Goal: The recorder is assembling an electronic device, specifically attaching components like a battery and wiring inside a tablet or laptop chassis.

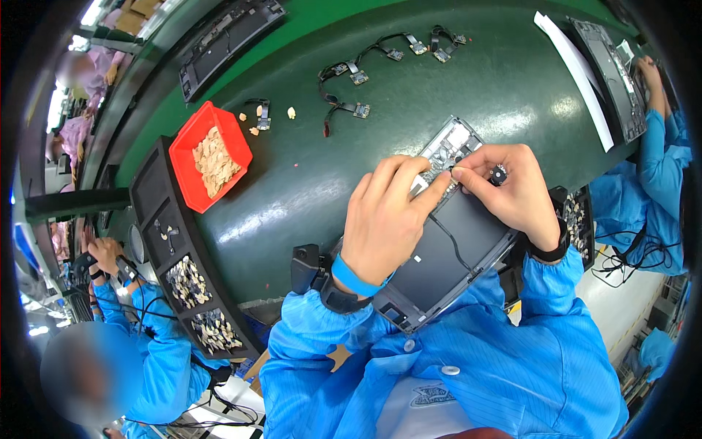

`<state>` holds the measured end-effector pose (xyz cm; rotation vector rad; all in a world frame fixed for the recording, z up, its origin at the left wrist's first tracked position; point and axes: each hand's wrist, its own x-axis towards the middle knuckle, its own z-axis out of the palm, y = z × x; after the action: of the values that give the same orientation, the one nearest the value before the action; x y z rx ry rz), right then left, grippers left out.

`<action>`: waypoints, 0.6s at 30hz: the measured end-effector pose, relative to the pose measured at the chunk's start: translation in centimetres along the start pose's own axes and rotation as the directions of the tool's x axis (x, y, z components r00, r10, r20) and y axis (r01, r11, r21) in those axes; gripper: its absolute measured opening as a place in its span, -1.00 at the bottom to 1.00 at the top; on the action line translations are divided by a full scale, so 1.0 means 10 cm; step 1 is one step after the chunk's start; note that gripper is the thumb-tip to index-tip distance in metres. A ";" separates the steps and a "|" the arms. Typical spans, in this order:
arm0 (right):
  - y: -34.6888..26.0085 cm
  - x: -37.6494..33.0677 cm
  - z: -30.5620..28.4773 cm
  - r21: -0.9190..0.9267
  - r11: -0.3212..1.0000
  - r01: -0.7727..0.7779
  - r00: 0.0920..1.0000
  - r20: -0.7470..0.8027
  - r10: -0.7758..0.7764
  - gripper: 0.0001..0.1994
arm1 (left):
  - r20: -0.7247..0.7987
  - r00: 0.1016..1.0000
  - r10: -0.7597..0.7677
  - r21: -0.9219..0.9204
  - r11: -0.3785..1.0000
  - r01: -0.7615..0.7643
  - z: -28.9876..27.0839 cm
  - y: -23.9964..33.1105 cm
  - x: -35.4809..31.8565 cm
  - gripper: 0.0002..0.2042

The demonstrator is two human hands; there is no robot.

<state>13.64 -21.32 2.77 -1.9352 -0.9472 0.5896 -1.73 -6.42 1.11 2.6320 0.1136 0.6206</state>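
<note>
A dark, opened laptop chassis (428,282) lies tilted in front of me, its circuit board (458,137) exposed at the far end and a black cable running across it. My left hand (387,216) rests over the board's left part, fingers stretched out, the index fingertip touching down near the right thumb. At that same spot my right hand (512,186) is closed in a pinch; whatever lies between thumb and forefinger is too small to make out. A small round black part (498,174) is tucked within the right hand's curled fingers.
Left stands a red bin (191,196) of beige pieces beside a black compartment tray (183,245) holding small parts. Small boards with black cables (358,76) lie on the green table (292,175). More chassis (227,47) lie around. Co-workers sit on both sides.
</note>
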 end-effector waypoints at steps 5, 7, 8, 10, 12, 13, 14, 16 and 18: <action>0.08 -0.02 0.01 0.010 0.998 0.069 0.994 -0.084 -0.068 -0.87 | 0.004 0.999 0.045 0.033 0.998 -0.045 -0.01 0.05 0.09 -0.52; 0.09 0.02 0.03 -0.012 0.998 0.056 0.998 -0.027 -0.056 -0.88 | 0.013 0.999 0.033 0.092 0.995 -0.034 -0.04 0.05 0.06 -0.52; 0.14 0.03 0.06 0.006 0.996 0.092 0.994 -0.053 -0.092 -0.88 | 0.011 0.999 0.033 0.113 0.993 -0.034 -0.03 0.07 0.07 -0.54; 0.10 0.06 0.10 0.065 0.995 0.074 0.997 -0.037 -0.071 -0.87 | 0.036 0.999 0.032 0.149 0.988 -0.037 -0.07 0.05 0.02 -0.55; 0.05 0.05 0.05 0.072 0.997 -0.008 1.000 -0.006 0.009 -0.84 | 0.039 0.998 0.054 0.163 0.985 -0.060 -0.07 0.11 0.02 -0.56; 0.01 0.03 0.01 0.060 0.998 -0.001 1.000 -0.024 0.003 -0.84 | 0.053 0.997 0.050 0.193 0.979 -0.059 -0.07 0.15 0.03 -0.56; -0.02 0.01 -0.03 0.016 1.000 -0.010 1.000 -0.029 0.010 -0.82 | 0.068 0.997 0.042 0.226 0.973 -0.056 -0.08 0.17 0.02 -0.56; -0.13 -0.02 -0.07 0.104 0.985 -0.134 0.991 0.001 0.135 -0.76 | 0.089 0.995 0.036 0.249 0.967 -0.058 -0.07 0.17 -0.02 -0.56; -0.16 -0.02 -0.09 0.104 0.986 -0.127 0.992 0.019 0.126 -0.75 | 0.117 0.993 0.011 0.284 0.958 -0.044 -0.09 0.16 -0.03 -0.56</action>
<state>13.50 -21.44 4.62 -1.9084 -0.7892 0.7112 -2.44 -7.55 2.42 2.9470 0.1416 0.4914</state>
